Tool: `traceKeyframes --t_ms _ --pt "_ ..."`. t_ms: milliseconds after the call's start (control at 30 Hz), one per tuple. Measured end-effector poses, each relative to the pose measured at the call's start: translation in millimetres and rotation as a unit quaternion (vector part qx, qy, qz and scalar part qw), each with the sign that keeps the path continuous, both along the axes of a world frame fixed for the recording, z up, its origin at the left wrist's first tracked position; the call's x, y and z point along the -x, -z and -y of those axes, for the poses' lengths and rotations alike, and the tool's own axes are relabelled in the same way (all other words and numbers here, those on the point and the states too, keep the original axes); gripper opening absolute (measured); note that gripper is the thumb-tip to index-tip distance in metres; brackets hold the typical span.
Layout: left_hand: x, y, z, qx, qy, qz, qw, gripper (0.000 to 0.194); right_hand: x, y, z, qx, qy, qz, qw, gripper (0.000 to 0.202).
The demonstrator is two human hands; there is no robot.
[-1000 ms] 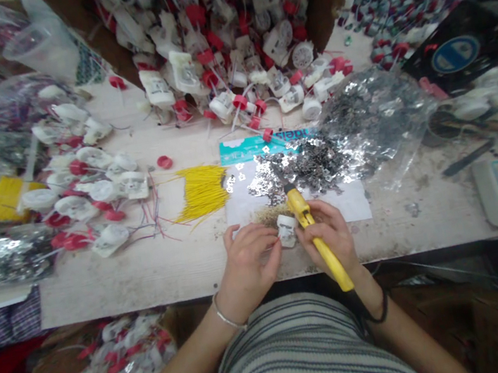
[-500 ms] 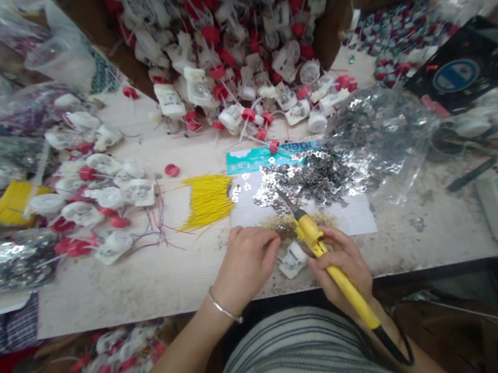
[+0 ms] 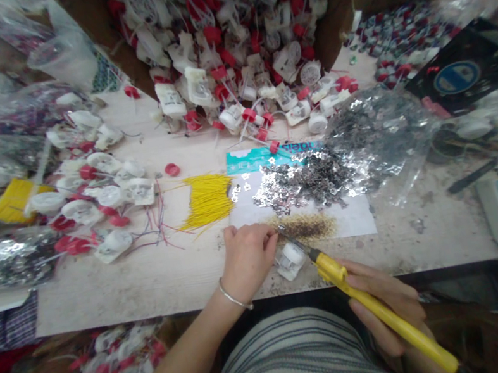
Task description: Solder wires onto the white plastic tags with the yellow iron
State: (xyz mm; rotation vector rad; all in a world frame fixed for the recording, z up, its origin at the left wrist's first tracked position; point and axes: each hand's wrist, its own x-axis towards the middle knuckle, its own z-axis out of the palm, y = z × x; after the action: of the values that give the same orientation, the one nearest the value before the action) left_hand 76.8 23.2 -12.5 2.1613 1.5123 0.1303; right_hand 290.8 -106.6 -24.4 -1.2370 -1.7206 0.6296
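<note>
Right hand (image 3: 384, 297) grips a yellow soldering tool (image 3: 370, 303), its tip pointing toward ten o'clock — near the left hand (image 3: 251, 250), whose fingertips are pinched together. A white plastic part (image 3: 290, 260) lies on the table (image 3: 152, 290), just beside the tip.

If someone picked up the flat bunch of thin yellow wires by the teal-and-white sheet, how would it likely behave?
The thin yellow wires would probably shed strands, as no tie shows and ends splay. Each strand is likely light, being so slender, and may flex easily.
</note>
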Motion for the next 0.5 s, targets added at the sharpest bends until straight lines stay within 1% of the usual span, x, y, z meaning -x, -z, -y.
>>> traceKeyframes --t_ms 67,200,333,433,500 --pt "-1 -0.4 0 -0.004 0.001 -0.009 1.000 0.016 2 -1.1 -2 -0.002 -0.012 0.025 1.000 0.046" --pt "-3 -2.0 0 -0.002 0.005 -0.021 1.000 0.018 4 -4.0 -6 -0.015 -0.003 0.044 0.999 0.047" --pt "-4 -3.2 -1 0.003 0.004 -0.020 1.000 0.018 5 -5.7 -6 -0.015 -0.013 0.069 0.997 0.044" --pt "-4 -3.4 0 0.005 0.003 -0.017 1.000 0.017 9 -6.6 -6 -0.025 0.017 0.063 0.998 0.043" --pt "-4 -3.2 0 0.004 0.001 -0.014 1.000 0.017 13 -7.2 -7 -0.023 0.033 0.034 0.999 0.047"
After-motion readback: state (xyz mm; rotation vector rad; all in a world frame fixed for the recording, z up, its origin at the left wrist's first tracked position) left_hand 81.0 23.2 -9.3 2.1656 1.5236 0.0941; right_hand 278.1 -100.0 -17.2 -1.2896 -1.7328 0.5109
